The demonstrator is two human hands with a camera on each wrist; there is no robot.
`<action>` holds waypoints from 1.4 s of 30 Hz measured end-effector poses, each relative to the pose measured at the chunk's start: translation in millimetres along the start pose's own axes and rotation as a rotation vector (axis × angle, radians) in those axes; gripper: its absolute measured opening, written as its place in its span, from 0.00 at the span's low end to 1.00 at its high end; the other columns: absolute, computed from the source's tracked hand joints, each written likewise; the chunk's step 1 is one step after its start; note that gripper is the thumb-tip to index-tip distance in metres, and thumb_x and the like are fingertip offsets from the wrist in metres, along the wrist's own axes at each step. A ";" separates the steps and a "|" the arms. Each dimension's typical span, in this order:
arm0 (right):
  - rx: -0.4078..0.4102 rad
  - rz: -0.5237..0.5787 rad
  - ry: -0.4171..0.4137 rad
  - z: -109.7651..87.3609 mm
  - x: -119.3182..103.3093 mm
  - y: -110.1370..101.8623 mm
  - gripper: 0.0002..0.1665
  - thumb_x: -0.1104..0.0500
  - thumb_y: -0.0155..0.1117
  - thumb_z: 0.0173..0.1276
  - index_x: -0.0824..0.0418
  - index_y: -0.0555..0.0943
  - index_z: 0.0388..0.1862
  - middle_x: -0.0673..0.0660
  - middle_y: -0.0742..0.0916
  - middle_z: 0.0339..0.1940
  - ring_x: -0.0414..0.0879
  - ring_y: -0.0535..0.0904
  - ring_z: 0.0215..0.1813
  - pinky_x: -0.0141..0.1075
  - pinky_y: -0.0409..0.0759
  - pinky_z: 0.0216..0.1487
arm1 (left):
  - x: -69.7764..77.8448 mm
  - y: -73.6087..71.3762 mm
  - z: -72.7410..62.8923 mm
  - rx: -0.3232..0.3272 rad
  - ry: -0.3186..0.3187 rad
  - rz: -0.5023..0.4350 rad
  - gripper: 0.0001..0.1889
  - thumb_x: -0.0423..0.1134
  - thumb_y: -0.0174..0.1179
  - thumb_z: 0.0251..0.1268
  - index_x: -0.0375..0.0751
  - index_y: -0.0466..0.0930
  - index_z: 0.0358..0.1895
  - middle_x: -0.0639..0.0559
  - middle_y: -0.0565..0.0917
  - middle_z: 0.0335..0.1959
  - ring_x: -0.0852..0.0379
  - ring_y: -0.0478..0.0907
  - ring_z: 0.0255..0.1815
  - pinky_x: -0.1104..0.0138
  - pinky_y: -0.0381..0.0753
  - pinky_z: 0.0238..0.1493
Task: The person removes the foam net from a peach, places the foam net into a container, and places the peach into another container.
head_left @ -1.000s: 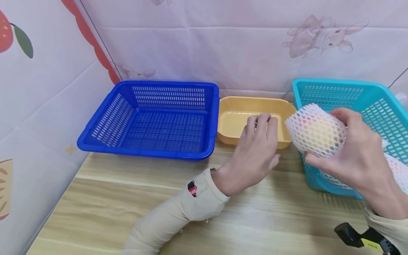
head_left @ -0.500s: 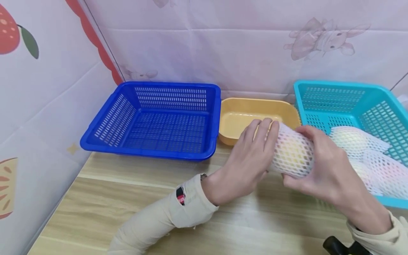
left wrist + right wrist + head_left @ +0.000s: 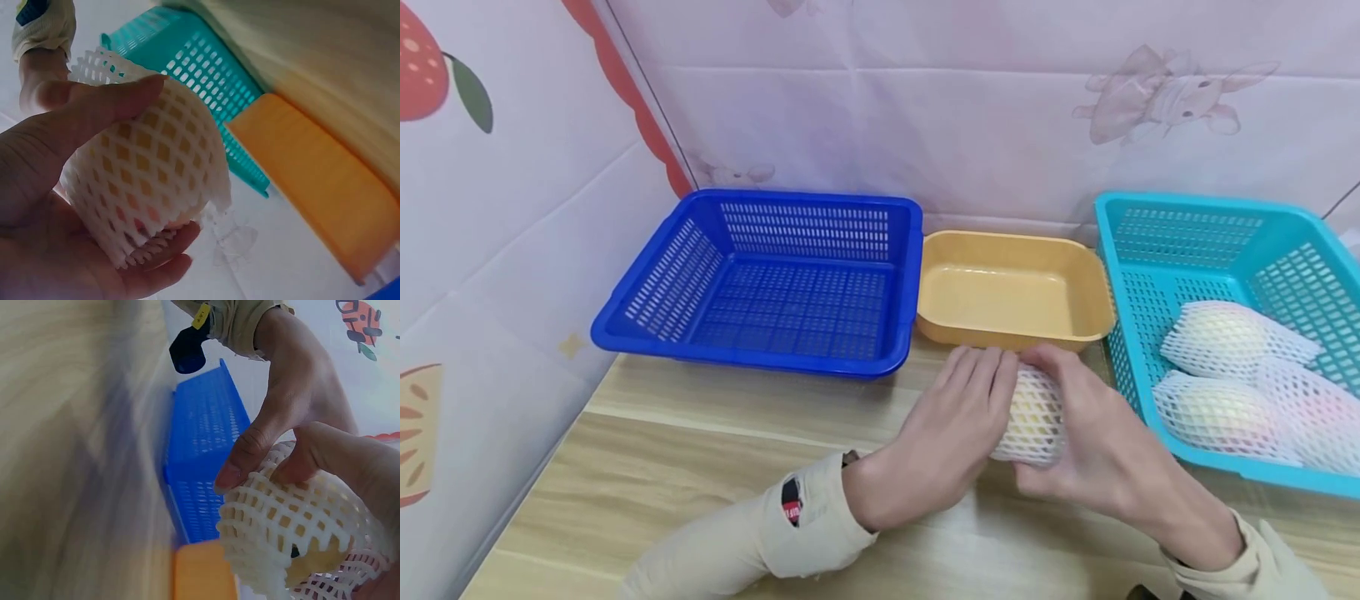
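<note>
A yellowish fruit with a red patch, wrapped in a white foam net point(image 3: 1032, 421), is held over the table between both hands. My left hand point(image 3: 936, 442) grips its left side, the thumb across the net and the fingers underneath in the left wrist view. My right hand point(image 3: 1097, 442) grips the other side, thumb towards me. Through the open end of the foam net point(image 3: 294, 519) in the right wrist view, yellow skin and a small dark spot show. The exact kind of fruit is hidden by the net.
Several net-wrapped fruits point(image 3: 1221, 333) lie in the turquoise basket point(image 3: 1195, 204) at the right. A yellow tray point(image 3: 1000, 292) stands between that basket and a blue basket point(image 3: 797, 308) at the left. All three are near the patterned wall point(image 3: 925, 125) behind the wooden table point(image 3: 685, 450).
The right hand has brought the net-wrapped fruit left and down from the turquoise basket. The left hand has come back from the yellow tray towards me and taken hold of the fruit too.
</note>
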State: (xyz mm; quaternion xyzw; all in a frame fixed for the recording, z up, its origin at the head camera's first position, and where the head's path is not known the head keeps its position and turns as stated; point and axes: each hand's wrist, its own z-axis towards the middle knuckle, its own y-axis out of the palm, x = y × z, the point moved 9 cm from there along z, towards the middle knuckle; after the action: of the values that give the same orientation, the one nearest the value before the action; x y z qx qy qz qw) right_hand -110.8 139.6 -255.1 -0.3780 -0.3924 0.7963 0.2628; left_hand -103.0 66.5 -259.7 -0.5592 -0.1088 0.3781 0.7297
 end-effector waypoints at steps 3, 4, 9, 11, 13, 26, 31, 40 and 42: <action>-0.051 0.017 0.025 -1.3 1.2 11.6 0.60 0.56 0.80 0.27 0.70 0.63 0.63 0.63 0.79 0.52 0.51 0.78 0.45 0.47 0.81 0.42 | -0.7 5.7 -7.4 -0.032 -0.006 0.006 0.37 0.45 0.69 0.44 0.31 0.66 0.58 0.46 0.75 0.48 0.52 0.72 0.48 0.63 0.68 0.60; -0.068 0.024 0.033 -1.8 1.9 15.3 0.60 0.56 0.80 0.28 0.70 0.63 0.64 0.63 0.79 0.53 0.51 0.78 0.46 0.47 0.81 0.44 | -0.8 7.5 -9.4 -0.040 -0.008 0.005 0.38 0.47 0.70 0.42 0.31 0.67 0.58 0.46 0.75 0.46 0.52 0.72 0.47 0.63 0.68 0.59; -0.143 0.072 0.046 -5.0 3.3 31.8 0.61 0.56 0.80 0.31 0.68 0.62 0.67 0.63 0.79 0.56 0.51 0.78 0.50 0.48 0.80 0.49 | -0.9 18.1 -17.5 -0.080 -0.023 -0.011 0.42 0.54 0.72 0.39 0.31 0.68 0.56 0.47 0.75 0.43 0.52 0.72 0.45 0.62 0.70 0.58; -0.159 0.084 0.037 -6.4 3.3 37.0 0.62 0.57 0.81 0.32 0.68 0.61 0.68 0.63 0.79 0.56 0.51 0.78 0.51 0.48 0.80 0.50 | -0.7 22.8 -19.7 -0.100 -0.027 -0.012 0.43 0.56 0.73 0.37 0.31 0.68 0.55 0.47 0.75 0.41 0.53 0.72 0.43 0.63 0.71 0.55; -0.167 0.091 0.029 -7.9 3.3 41.4 0.62 0.56 0.81 0.32 0.68 0.61 0.68 0.63 0.79 0.56 0.52 0.78 0.52 0.48 0.80 0.51 | -0.8 27.9 -21.8 -0.130 -0.034 -0.018 0.45 0.59 0.74 0.34 0.31 0.69 0.55 0.48 0.75 0.41 0.53 0.72 0.42 0.63 0.71 0.53; -0.251 0.047 0.015 -14.9 4.2 59.5 0.58 0.54 0.81 0.39 0.71 0.64 0.68 0.66 0.79 0.56 0.56 0.77 0.55 0.50 0.78 0.53 | -4.0 49.0 -30.7 -0.213 -0.091 -0.114 0.45 0.58 0.76 0.30 0.33 0.69 0.51 0.49 0.75 0.38 0.55 0.73 0.39 0.66 0.75 0.51; -0.280 0.023 0.019 -16.2 3.9 61.6 0.60 0.56 0.81 0.40 0.71 0.61 0.70 0.68 0.78 0.58 0.58 0.76 0.57 0.51 0.77 0.54 | -4.0 52.4 -31.0 -0.214 -0.112 -0.094 0.45 0.61 0.76 0.30 0.34 0.69 0.49 0.50 0.73 0.35 0.56 0.71 0.36 0.67 0.75 0.47; -0.259 0.009 0.051 -14.2 7.4 66.3 0.60 0.58 0.83 0.36 0.72 0.62 0.68 0.67 0.80 0.54 0.57 0.78 0.54 0.51 0.78 0.53 | -3.6 53.7 -31.8 -0.191 -0.120 -0.046 0.45 0.65 0.75 0.27 0.35 0.69 0.45 0.51 0.72 0.33 0.56 0.71 0.34 0.67 0.76 0.44; -0.257 0.011 0.053 -13.8 8.1 68.5 0.59 0.58 0.83 0.35 0.71 0.64 0.66 0.66 0.81 0.53 0.56 0.79 0.53 0.50 0.79 0.52 | -3.5 54.5 -32.6 -0.198 -0.116 -0.046 0.45 0.65 0.75 0.27 0.35 0.69 0.45 0.51 0.72 0.33 0.56 0.71 0.35 0.67 0.76 0.44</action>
State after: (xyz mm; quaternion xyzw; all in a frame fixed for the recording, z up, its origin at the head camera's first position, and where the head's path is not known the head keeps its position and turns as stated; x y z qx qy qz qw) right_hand -112.6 113.4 -320.3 -0.4314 -0.4820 0.7307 0.2182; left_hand -109.9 45.0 -319.1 -0.6029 -0.2007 0.3804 0.6719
